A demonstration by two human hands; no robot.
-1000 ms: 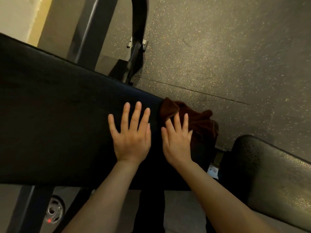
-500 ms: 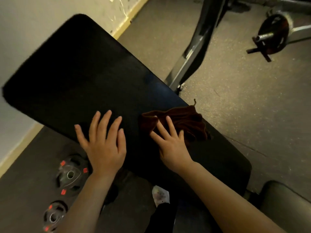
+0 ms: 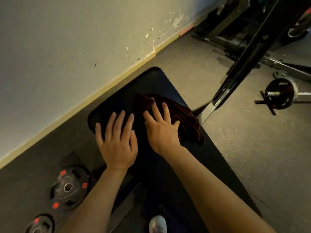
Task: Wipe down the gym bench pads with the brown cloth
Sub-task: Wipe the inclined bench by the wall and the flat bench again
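A long black bench pad [image 3: 151,81] runs from the lower right up toward the wall. The brown cloth [image 3: 185,118] lies bunched on its far part, near the right edge. My right hand [image 3: 161,126] presses flat on the cloth with straight, spread fingers. To its left, my left hand [image 3: 117,138] rests flat on the bare pad near the left edge, fingers straight, holding nothing. Part of the cloth is hidden under my right hand.
A scuffed white wall [image 3: 67,47] with a yellow skirting runs close behind the pad's end. Black weight plates [image 3: 69,187] with red marks lie on the floor at lower left. A steel rack upright [image 3: 249,59] and a loaded bar end [image 3: 279,93] stand at right.
Both hands have slid along the pad toward its far end by the wall, the right one pushing the cloth with it. The view has swung up, bringing wall and rack into sight.
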